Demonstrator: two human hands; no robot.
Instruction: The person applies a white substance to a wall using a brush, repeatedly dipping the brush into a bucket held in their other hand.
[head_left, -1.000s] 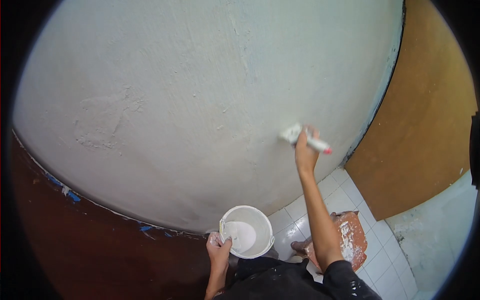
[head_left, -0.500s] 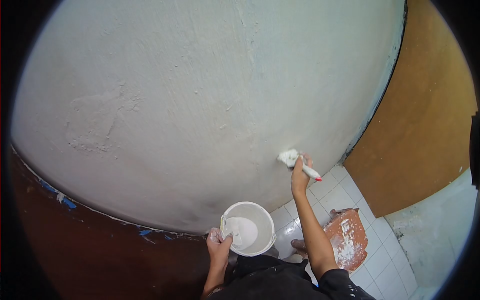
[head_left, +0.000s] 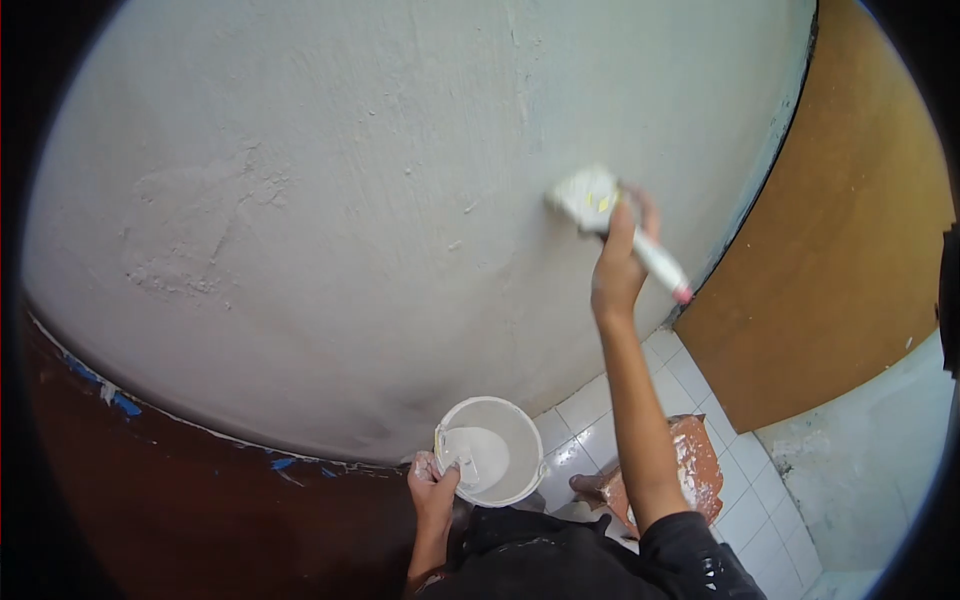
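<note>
My right hand [head_left: 624,265] is closed around a wide paintbrush [head_left: 655,262], its white handle ending in a red tip. White paint coats the brush head, whose bristles lie right at the pale wall [head_left: 400,250]. Low in front of my body, my left hand [head_left: 434,482] grips the rim of a white bucket [head_left: 517,440], thumb over the edge and fingers outside. White paint [head_left: 490,462] covers the bucket's bottom. Smears of paint mark the left fingers.
A brown door-like panel [head_left: 800,250] stands on the right. Dark red surface [head_left: 180,490] with blue flecks borders the wall at lower left. White floor tiles [head_left: 590,405] lie below, with a paint-spattered reddish-brown object [head_left: 700,465] near my foot. Rough patches mark the wall's left side.
My right hand has swept the paintbrush upward along the wall from near its bottom edge. The left hand still holds the bucket, which has shifted slightly left and up in view.
</note>
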